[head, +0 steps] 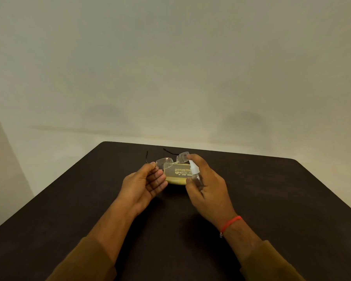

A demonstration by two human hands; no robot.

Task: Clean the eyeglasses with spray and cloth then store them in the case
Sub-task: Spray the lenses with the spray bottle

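Note:
Rimless eyeglasses point(167, 160) with thin dark temples are held above the table, temples unfolded and pointing away from me. My left hand point(147, 184) pinches them at the left lens's outer edge. My right hand point(206, 185) grips a small clear spray bottle point(196, 174) with a white nozzle, index finger on top, nozzle facing the lenses. Beneath the glasses lies a yellow case point(177, 175) with printed lettering; whether a cloth lies on it I cannot tell.
The dark table point(272, 199) stretches out around my hands, its far edge just behind the glasses and its right corner rounded. A pale wall point(170, 67) rises behind it. A red thread band point(230, 224) circles my right wrist.

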